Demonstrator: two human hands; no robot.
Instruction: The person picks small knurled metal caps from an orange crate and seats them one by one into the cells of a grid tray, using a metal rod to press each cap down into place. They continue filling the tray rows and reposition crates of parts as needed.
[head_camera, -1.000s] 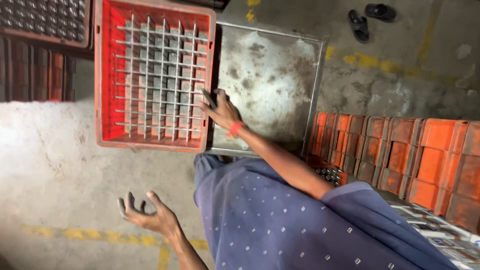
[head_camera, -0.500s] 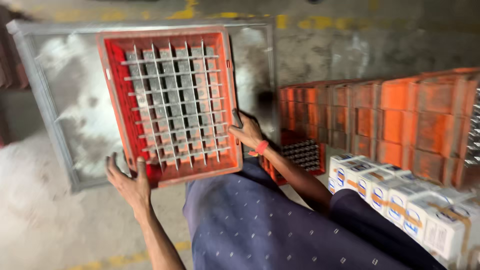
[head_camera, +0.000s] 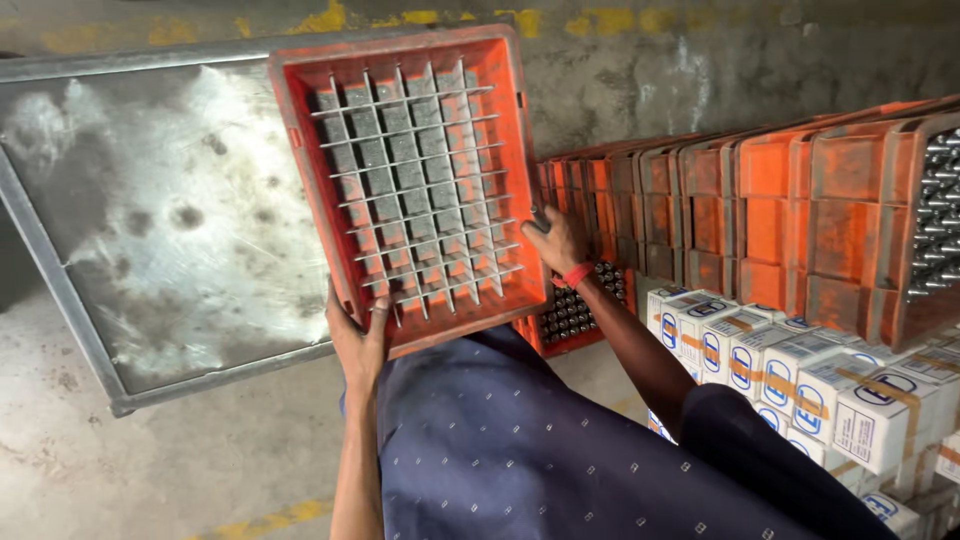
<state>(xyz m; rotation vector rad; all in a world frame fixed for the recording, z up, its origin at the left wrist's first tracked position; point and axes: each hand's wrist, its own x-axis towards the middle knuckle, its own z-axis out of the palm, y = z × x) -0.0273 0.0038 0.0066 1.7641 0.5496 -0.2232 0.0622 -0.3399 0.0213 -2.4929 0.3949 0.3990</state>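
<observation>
The empty red crate (head_camera: 420, 190), gridded with grey dividers, is being held tilted above the metal tray (head_camera: 150, 220). The left hand (head_camera: 360, 345) is gripping its near corner, the right hand (head_camera: 558, 240) its side rim. Keeping both grips firm and level should steady it. White-and-blue boxes (head_camera: 800, 380) are sitting at right, below stacked orange crates (head_camera: 780, 230).

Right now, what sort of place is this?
Probably a warehouse or loading bay: stacked orange crates, taped cartons, bare concrete floor. Both hands hold an empty gridded crate.
</observation>
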